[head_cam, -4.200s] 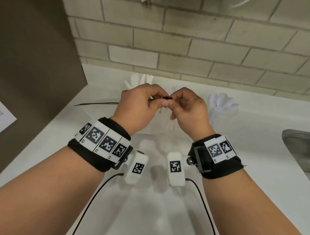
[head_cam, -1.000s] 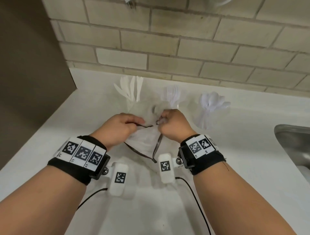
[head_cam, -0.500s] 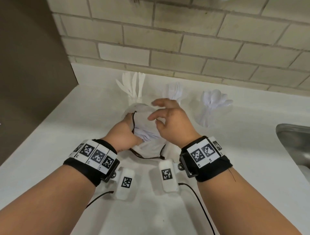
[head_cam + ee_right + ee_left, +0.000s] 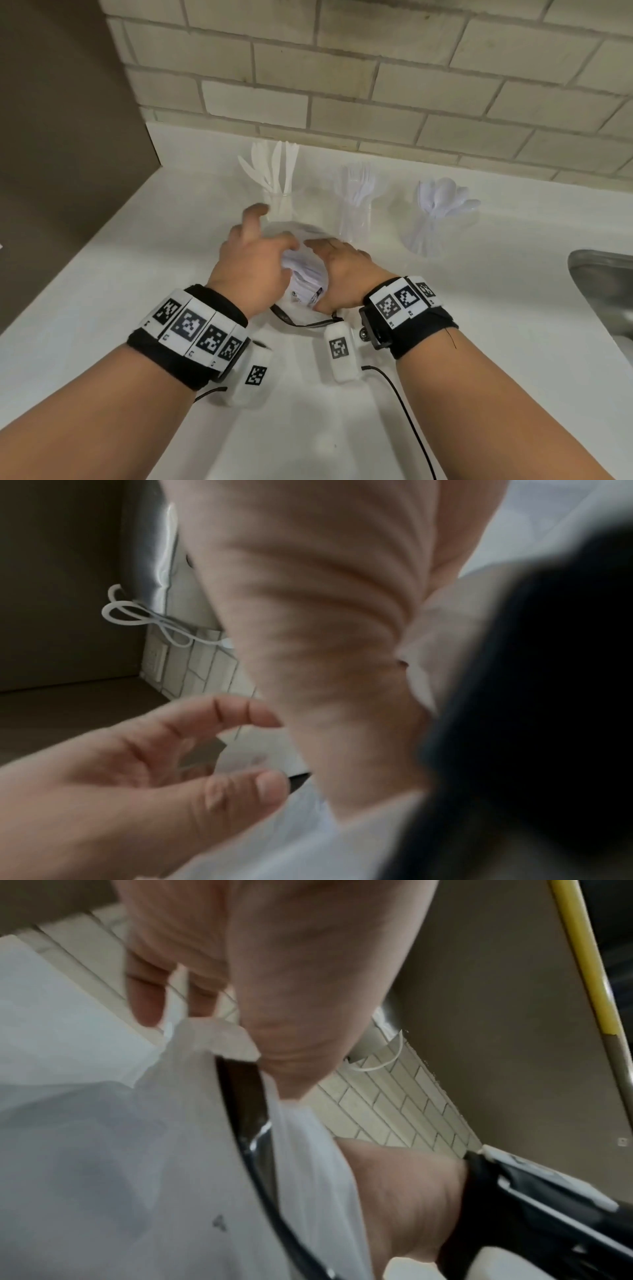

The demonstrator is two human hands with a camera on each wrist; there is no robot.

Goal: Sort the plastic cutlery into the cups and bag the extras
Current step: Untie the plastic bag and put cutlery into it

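A translucent white bag point(image 4: 306, 274) with a black drawstring point(image 4: 301, 323) lies on the white counter point(image 4: 137, 274) between my hands, with white cutlery showing inside it. My left hand point(image 4: 260, 240) hovers over the bag's left side with its fingers spread, and its thumb point(image 4: 284, 1066) touches the bag's rim point(image 4: 212, 1039). My right hand point(image 4: 342, 270) curls over the bag's right side, its fingertips hidden. Behind the bag stand three clear cups: knives point(image 4: 274, 168), forks point(image 4: 358, 186) and spoons point(image 4: 445, 200).
A brick wall point(image 4: 342, 85) runs close behind the cups. A brown panel point(image 4: 61, 120) closes off the left side. A steel sink point(image 4: 603, 294) opens at the right edge. Thin black cables point(image 4: 407, 411) trail from my wrists over the near counter.
My left hand has come up from under the bag's left side and spread its fingers above it. My right hand has dropped from above onto the bag's right side.
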